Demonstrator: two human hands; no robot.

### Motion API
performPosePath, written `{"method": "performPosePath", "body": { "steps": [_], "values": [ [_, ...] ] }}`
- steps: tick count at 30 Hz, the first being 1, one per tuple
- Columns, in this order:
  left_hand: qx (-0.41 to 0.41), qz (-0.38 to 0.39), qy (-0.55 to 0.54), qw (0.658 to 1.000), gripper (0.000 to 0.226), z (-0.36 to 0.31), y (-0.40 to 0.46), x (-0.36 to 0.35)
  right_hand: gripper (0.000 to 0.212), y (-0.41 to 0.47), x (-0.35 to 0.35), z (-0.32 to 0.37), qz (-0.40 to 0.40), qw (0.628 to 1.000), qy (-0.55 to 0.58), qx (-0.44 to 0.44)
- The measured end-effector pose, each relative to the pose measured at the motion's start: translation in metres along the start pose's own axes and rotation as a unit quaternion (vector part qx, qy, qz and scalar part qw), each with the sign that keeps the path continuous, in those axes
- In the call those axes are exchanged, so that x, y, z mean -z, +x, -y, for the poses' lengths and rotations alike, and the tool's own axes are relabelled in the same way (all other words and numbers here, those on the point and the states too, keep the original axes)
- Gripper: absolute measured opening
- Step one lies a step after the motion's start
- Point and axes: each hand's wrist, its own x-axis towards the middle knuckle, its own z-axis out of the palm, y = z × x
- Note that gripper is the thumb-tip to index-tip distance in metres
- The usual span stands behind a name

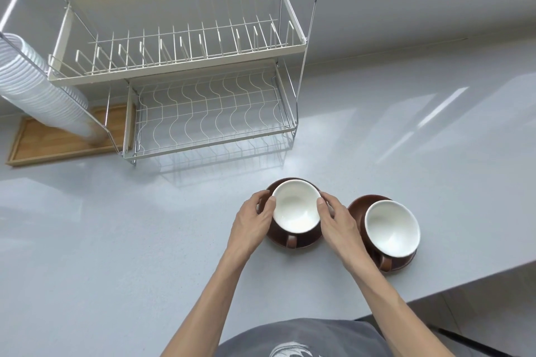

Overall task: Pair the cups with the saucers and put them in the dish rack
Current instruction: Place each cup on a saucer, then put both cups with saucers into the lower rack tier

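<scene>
Just in front of the dish rack (185, 66), on the grey surface (87, 240), two brown cups with white insides sit on brown saucers. Left hand (252, 223) and right hand (338, 222) close their grip on either side of the nearer-rack cup (296, 206), over its saucer (293, 240). Beside it, farther from the rack, the second cup (392, 227) rests untouched on its saucer (356, 209).

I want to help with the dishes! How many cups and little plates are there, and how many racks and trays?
Cups: 2, one held between both hands, one beside it
Saucers: 2, one under each cup
Dish rack: 1
Wooden tray: 1
Total: 6
</scene>
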Motion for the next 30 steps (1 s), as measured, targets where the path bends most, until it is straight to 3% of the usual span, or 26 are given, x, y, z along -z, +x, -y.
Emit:
{"method": "performPosePath", "body": {
  "steps": [6,12,17,26,30],
  "values": [
    [0.010,0.011,-0.043,0.999,0.045,0.001,0.003,0.002,0.026,0.006,-0.001,0.000,0.002,1.000,0.020,-0.001],
    [0.011,0.007,-0.060,0.998,0.040,0.005,0.005,0.005,0.036,0.013,-0.004,0.007,0.016,1.000,0.012,0.013],
    [0.016,-0.004,-0.079,0.997,0.021,0.003,0.002,0.015,0.034,0.019,-0.006,0.019,0.037,0.999,0.001,0.031],
    [-0.001,-0.044,-0.128,0.991,0.018,-0.017,0.004,0.045,0.032,0.035,-0.009,0.066,0.061,0.995,0.001,0.077],
    [-0.006,-0.065,-0.146,0.987,0.028,-0.035,0.010,0.060,0.028,0.049,-0.009,0.093,0.070,0.992,0.002,0.103]
  ]
}}
